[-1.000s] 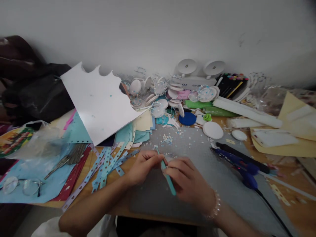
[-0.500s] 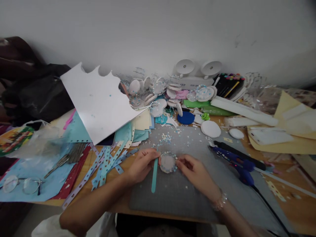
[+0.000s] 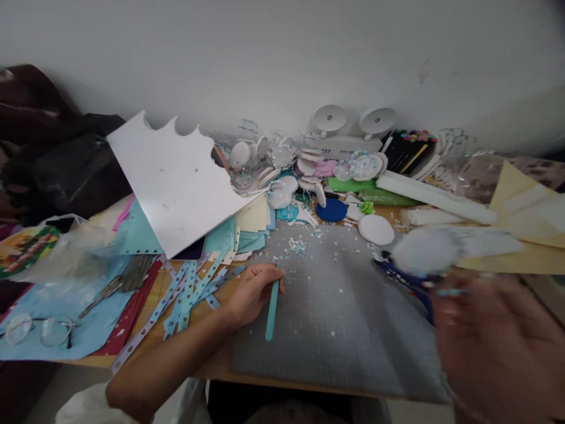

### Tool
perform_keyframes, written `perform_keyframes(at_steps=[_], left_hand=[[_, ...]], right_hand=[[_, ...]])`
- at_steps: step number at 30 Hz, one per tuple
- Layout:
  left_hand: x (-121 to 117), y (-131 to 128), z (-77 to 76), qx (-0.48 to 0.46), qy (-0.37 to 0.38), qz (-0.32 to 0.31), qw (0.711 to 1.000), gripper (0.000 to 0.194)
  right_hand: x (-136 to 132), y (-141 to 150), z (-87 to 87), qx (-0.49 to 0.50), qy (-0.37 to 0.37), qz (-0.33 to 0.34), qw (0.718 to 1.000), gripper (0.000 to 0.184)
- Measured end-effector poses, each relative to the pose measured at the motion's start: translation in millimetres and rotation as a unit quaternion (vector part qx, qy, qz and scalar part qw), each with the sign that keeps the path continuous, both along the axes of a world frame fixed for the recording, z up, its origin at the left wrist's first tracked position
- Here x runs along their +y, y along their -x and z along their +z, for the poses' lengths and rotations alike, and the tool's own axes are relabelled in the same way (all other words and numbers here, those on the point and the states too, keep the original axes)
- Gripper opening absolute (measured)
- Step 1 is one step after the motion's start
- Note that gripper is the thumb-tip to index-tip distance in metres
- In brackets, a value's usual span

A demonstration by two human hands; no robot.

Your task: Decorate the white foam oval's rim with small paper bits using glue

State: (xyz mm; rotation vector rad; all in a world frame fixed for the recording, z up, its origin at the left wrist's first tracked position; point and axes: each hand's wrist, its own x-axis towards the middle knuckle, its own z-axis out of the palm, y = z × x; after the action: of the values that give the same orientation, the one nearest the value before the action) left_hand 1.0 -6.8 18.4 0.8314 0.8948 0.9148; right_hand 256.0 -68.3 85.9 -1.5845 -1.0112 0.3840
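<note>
My left hand (image 3: 256, 294) rests over the left part of the grey cutting mat (image 3: 335, 359). Its fingers are closed on a flat turquoise stick with a rounded end (image 3: 272, 315), which points down toward the table's front edge. On the right, close to the camera, my right hand (image 3: 498, 341) is smeared by motion. A round white disc (image 3: 426, 250) appears at its fingertips, raised and blurred, and a pale blue bit shows between the fingers. Beneath them lies a dark blue glue gun (image 3: 404, 280), partly covered by the hand and disc.
Small white and blue confetti (image 3: 298, 246) lies scattered over the mat. A white disc (image 3: 376, 229) and a blue disc (image 3: 332, 209) lie behind it. Punched paper strips (image 3: 189, 300), eyeglasses (image 3: 42, 331) and a large white board (image 3: 176, 182) are left. Markers (image 3: 408, 153) stand back right.
My right hand has lifted the white disc off the mat and moved right, up toward the camera. My left hand keeps the turquoise stick, which has shifted slightly left.
</note>
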Motion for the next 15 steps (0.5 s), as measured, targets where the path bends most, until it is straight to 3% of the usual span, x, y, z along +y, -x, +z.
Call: perform_keyframes(at_steps=[2,6,8,10,15], left_hand=[[-0.1,0.3,-0.2,0.002,-0.007,0.000,1.000,0.030],[-0.4,1.4,-2.3,0.011,-0.021,-0.008,1.000,0.030],[-0.5,2.1,-4.2,0.016,-0.027,-0.016,0.999,0.031],[-0.6,2.7,-5.7,0.019,-0.031,-0.025,0.999,0.031],[-1.0,2.4,-4.1,0.018,-0.032,-0.034,0.999,0.032]], right_hand=[[0.0,11.4,-13.8,0.141,0.054,0.039,0.988,0.018],[1.4,42.5,-57.1,0.211,0.206,0.192,0.936,0.031],[1.5,52.6,-73.8,0.193,0.242,0.244,0.919,0.034],[1.3,54.0,-82.1,0.146,0.251,0.264,0.920,0.034],[-6.9,18.8,-79.6,0.003,0.232,0.229,0.945,0.037]])
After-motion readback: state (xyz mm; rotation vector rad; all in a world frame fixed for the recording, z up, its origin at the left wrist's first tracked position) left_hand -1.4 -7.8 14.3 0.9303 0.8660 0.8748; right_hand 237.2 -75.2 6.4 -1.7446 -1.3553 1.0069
